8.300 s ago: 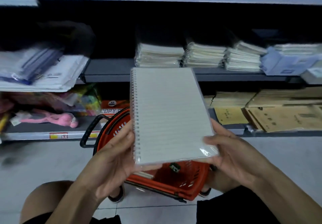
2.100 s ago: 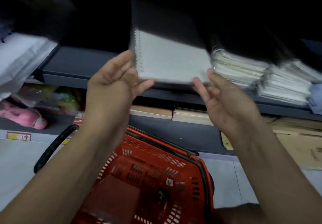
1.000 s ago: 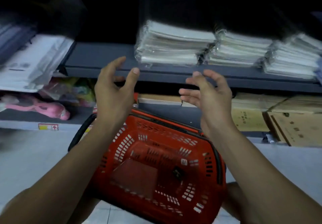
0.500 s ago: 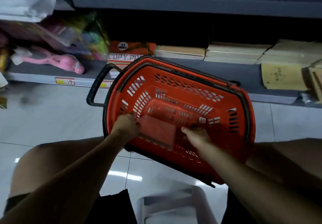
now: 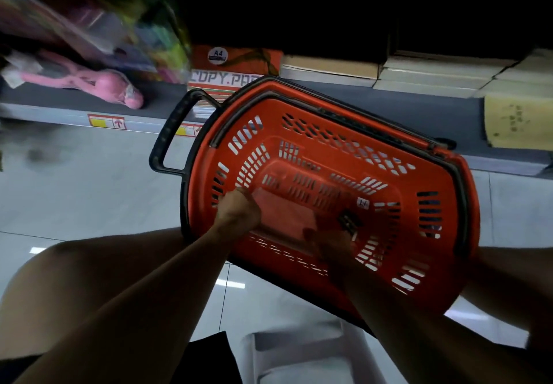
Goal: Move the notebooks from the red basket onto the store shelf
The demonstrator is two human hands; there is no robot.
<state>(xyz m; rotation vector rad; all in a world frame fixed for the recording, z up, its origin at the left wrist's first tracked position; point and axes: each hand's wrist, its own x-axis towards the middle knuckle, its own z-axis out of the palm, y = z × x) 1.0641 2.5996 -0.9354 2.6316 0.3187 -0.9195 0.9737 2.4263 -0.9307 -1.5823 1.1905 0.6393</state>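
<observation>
A flat notebook (image 5: 287,219) lies on the floor of the red basket (image 5: 443,234), tinted red by the plastic, its cover detail unreadable. The left hand (image 5: 239,214) curls its grip onto the notebook's left edge. The right hand (image 5: 330,244) touches its right end; how far that grip is open I cannot tell.

Bare forearms, no sleeves, no watch or rings visible. Left hand (image 5: 239,214) and right hand (image 5: 330,243) bare. Bare knees at both sides; dark shorts (image 5: 206,359) at bottom edge.
</observation>
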